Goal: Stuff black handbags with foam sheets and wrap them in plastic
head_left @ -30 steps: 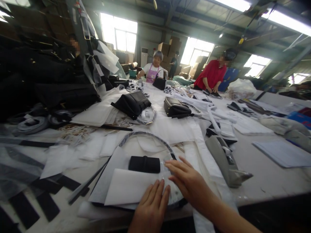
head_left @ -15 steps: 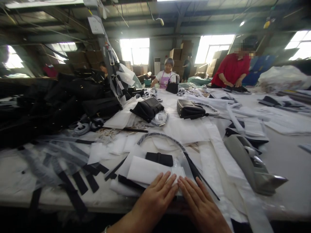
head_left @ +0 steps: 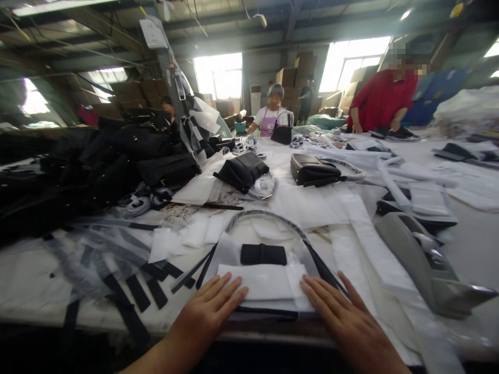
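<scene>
A flat black bag wrapped in clear plastic [head_left: 268, 283] lies at the table's near edge, with a white folded sheet [head_left: 261, 281] over its front and a black clasp tab [head_left: 263, 254] showing above it. My left hand [head_left: 208, 311] lies flat and open on the bag's left end. My right hand [head_left: 339, 311] lies flat and open on its right end, fingers spread. A plastic-wrapped strap [head_left: 268, 218] arches behind the bag.
Black straps [head_left: 144, 288] lie at the left, a grey tape dispenser [head_left: 424, 265] at the right. Two black handbags [head_left: 244, 170] [head_left: 314, 170] sit mid-table, a heap of black bags [head_left: 97, 166] at the left. People work at the far end [head_left: 275, 111] [head_left: 384, 101].
My two hands, side by side on the white sheet half a second ago, have slid apart to the bag's left and right ends. The view has shifted slightly.
</scene>
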Available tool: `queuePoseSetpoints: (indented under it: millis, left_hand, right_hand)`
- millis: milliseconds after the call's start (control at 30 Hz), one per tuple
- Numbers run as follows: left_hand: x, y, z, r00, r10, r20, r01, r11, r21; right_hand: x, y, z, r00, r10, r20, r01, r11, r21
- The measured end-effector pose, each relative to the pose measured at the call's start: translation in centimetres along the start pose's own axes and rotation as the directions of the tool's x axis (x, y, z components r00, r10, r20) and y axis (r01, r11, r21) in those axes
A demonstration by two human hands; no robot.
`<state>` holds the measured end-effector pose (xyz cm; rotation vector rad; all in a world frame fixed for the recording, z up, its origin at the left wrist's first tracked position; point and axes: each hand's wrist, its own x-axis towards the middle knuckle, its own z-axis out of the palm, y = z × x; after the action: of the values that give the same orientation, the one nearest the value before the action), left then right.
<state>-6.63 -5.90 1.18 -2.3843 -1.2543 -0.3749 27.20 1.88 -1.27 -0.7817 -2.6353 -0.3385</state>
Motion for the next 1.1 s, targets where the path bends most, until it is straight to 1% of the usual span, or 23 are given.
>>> queuePoseSetpoints:
  millis: [100, 133, 200, 233, 300, 367, 433, 500, 567, 667, 800, 867, 967, 1100]
  left_hand:
    - [0.5, 1.5, 1.0, 0.993, -0.077, -0.085, 0.079, 0.997, 0.021]
    - [0.6, 1.8, 1.2, 0.991, -0.089, -0.101, 0.092, 0.996, 0.023]
    - [0.7, 2.0, 1.6, 0.99, -0.09, -0.11, 0.095, 0.995, 0.037]
    - [0.6, 2.0, 1.7, 0.992, -0.076, -0.104, 0.082, 0.995, 0.051]
    - [0.3, 1.8, 1.9, 0.995, -0.043, -0.085, 0.05, 0.995, 0.081]
    - [0.1, 1.6, 2.2, 0.997, -0.025, -0.079, 0.033, 0.994, 0.103]
    - [-0.1, 1.5, 2.3, 0.996, -0.028, -0.085, 0.037, 0.992, 0.117]
    - [0.0, 1.4, 2.4, 0.995, -0.019, -0.096, 0.032, 0.991, 0.131]
    - [0.0, 1.3, 2.5, 0.994, -0.009, -0.112, 0.025, 0.99, 0.139]
    - [0.0, 1.2, 2.8, 0.992, -0.009, -0.127, 0.025, 0.992, 0.124]
    - [-0.1, 1.0, 3.1, 0.991, 0.018, -0.136, 0.001, 0.99, 0.144]
    - [-0.1, 1.0, 3.0, 0.992, 0.029, -0.119, -0.009, 0.986, 0.169]
    - [0.0, 1.0, 2.9, 0.993, 0.033, -0.117, -0.011, 0.983, 0.186]
    - [0.1, 1.0, 2.9, 0.991, 0.036, -0.126, -0.012, 0.982, 0.19]
  right_hand:
    - [0.2, 1.8, -0.2, 0.999, 0.053, 0.01, -0.053, 0.998, 0.03]
    - [0.4, 2.2, -0.6, 0.996, 0.089, 0.025, -0.09, 0.994, 0.067]
    - [0.8, 2.6, -1.6, 0.977, 0.189, 0.102, -0.205, 0.962, 0.181]
    - [1.3, 2.7, -2.2, 0.955, 0.256, 0.152, -0.287, 0.926, 0.245]
    - [2.8, 3.0, -3.2, 0.88, 0.409, 0.239, -0.47, 0.821, 0.325]
    - [4.8, 3.4, -3.5, 0.787, 0.529, 0.316, -0.613, 0.728, 0.307]
    - [6.9, 4.2, -3.2, 0.719, 0.568, 0.4, -0.681, 0.691, 0.243]
    - [8.6, 5.0, -2.7, 0.686, 0.554, 0.472, -0.697, 0.686, 0.207]
    - [9.6, 5.8, -2.1, 0.668, 0.538, 0.513, -0.705, 0.679, 0.206]
    - [10.1, 6.5, -1.4, 0.641, 0.518, 0.567, -0.717, 0.667, 0.202]
    - [10.0, 6.5, -1.4, 0.605, 0.494, 0.625, -0.73, 0.656, 0.189]
    - [10.0, 6.3, -1.6, 0.607, 0.49, 0.626, -0.727, 0.66, 0.188]
    - [9.9, 5.9, -1.9, 0.624, 0.497, 0.604, -0.722, 0.662, 0.202]
    - [9.6, 5.9, -1.8, 0.631, 0.517, 0.578, -0.739, 0.628, 0.245]
